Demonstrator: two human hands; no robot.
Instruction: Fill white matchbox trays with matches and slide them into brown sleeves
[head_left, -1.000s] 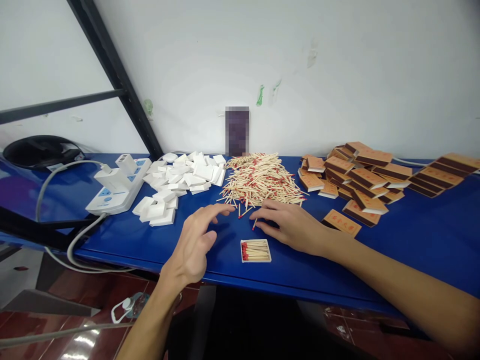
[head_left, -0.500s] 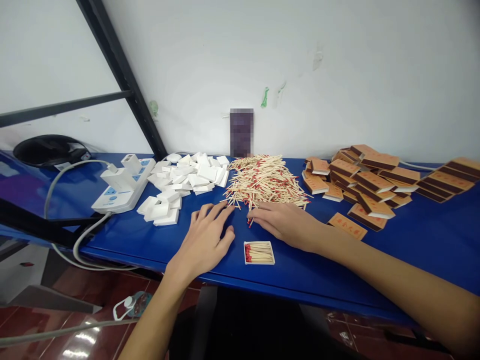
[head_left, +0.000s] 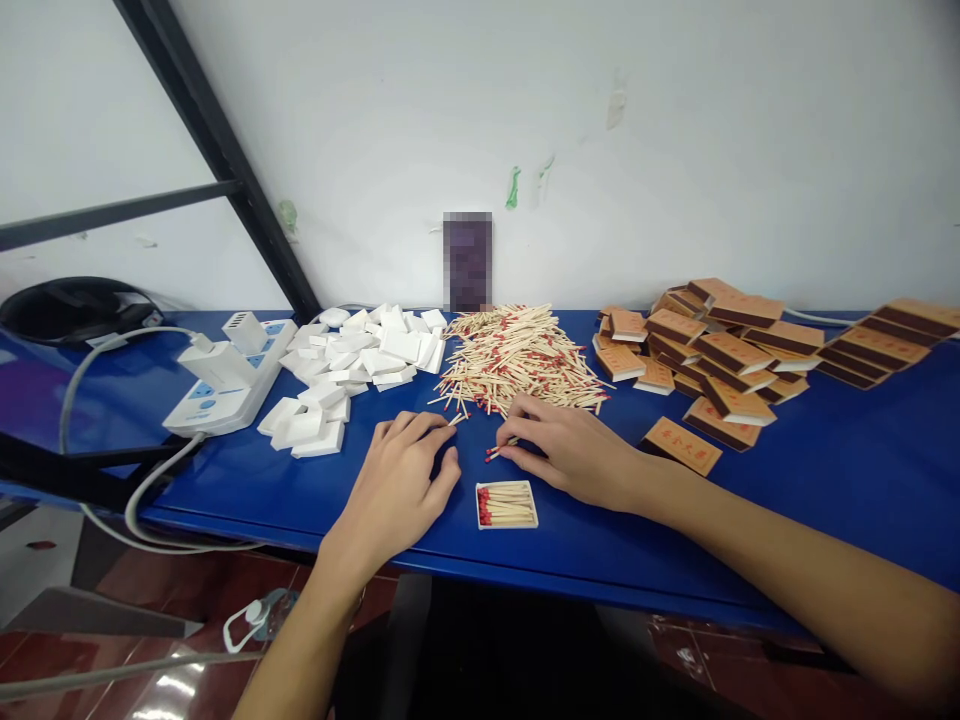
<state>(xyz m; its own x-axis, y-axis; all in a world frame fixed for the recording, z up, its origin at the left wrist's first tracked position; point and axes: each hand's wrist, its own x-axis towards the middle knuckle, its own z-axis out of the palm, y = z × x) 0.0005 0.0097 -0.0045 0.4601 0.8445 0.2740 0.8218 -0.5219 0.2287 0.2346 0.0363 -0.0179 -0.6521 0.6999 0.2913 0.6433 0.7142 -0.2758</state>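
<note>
A heap of red-tipped matches [head_left: 525, 360] lies on the blue table. My right hand [head_left: 574, 450] pinches a few matches [head_left: 493, 454] at the heap's near edge, their red heads pointing left. Below it sits a small white matchbox tray [head_left: 537, 505], with a layer of matches inside, heads to the left. My left hand [head_left: 405, 475] rests on the table left of that tray, fingers loosely bent and thumb apart. A loose match [head_left: 458, 419] lies at its fingertips; whether they touch it I cannot tell.
White empty trays [head_left: 401, 345] are heaped at the left, beside a power strip [head_left: 255, 385] with cables. Orange matchbox sleeves [head_left: 735, 355] pile up at the right. A blurred dark phone-like object [head_left: 467, 262] leans on the wall. A black metal frame [head_left: 217, 150] stands at left.
My right hand has drawn a few matches away from the heap toward the tray, its fingers more bent. My left hand has stayed nearly in place. The whole view has shifted slightly.
</note>
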